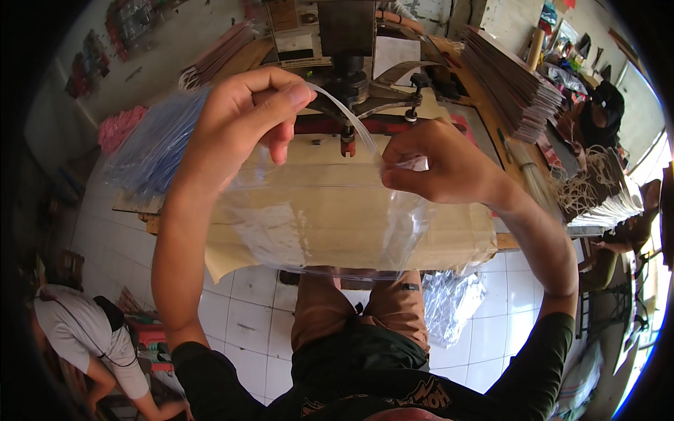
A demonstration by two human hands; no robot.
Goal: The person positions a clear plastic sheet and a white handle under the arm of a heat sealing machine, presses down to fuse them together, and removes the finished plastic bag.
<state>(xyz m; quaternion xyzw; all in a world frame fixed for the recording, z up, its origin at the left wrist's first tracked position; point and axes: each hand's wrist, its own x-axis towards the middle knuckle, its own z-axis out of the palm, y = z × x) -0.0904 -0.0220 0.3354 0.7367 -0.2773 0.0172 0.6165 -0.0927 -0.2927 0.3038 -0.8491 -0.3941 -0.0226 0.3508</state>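
In front of me hangs a clear plastic bag, spread between my two raised hands above a table covered in brown paper. My left hand pinches a narrow translucent strip along the bag's upper edge between thumb and fingers. That strip arcs over to my right hand, whose fingers are closed on the plastic at its other end. Just beyond my hands stands a dark metal press-like machine with a red bar across its base.
A pile of clear-blue plastic bags lies left, beside a pink bundle. Stacked flat panels and pale cords sit right. Crumpled plastic lies on the tiled floor. Another person bends at lower left.
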